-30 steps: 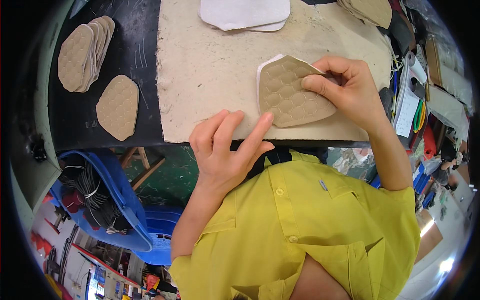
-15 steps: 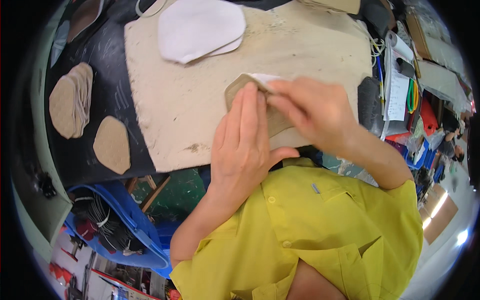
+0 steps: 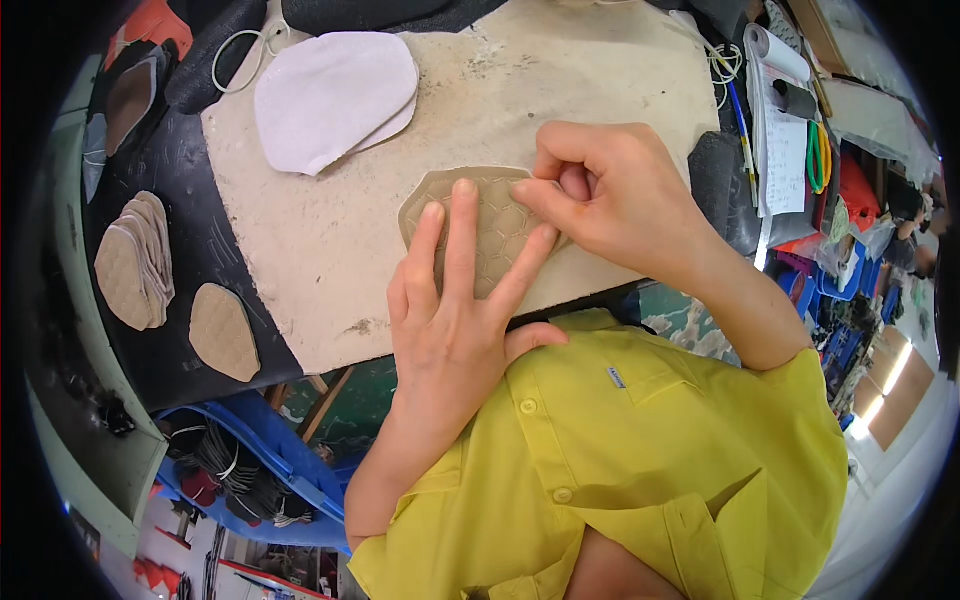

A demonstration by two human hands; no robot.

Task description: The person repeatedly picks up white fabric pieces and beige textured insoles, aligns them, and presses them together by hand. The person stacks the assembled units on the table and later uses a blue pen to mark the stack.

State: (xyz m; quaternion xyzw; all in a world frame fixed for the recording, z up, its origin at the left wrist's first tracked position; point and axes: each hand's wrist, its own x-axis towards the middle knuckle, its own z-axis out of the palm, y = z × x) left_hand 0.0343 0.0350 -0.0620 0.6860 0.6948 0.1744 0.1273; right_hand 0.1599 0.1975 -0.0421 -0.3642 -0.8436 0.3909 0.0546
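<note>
A tan quilted fabric piece (image 3: 492, 225) with a honeycomb pattern and a pale edge lies flat on the cream board (image 3: 330, 270). My left hand (image 3: 455, 320) rests on it, fingers spread and pressing down, thumb out to the side. At the piece's upper right edge, my right hand (image 3: 625, 200) is closed in a pinch, thumb against bent fingers. Whatever is right between those fingertips is mostly hidden. Further up the board lie white rounded pieces (image 3: 335, 100), overlapping.
Left on the black table (image 3: 215, 200) are a fanned stack of tan quilted pieces (image 3: 127, 270) and a single one (image 3: 222, 333). A blue bin (image 3: 290, 465) with dark bundles stands below. Papers (image 3: 785, 170), a pen and a cable lie at the right.
The tan piece, its edge lifted and folded over before, now lies flat. My left fingers have spread apart, and my right hand has moved slightly left along the edge. The view has shifted.
</note>
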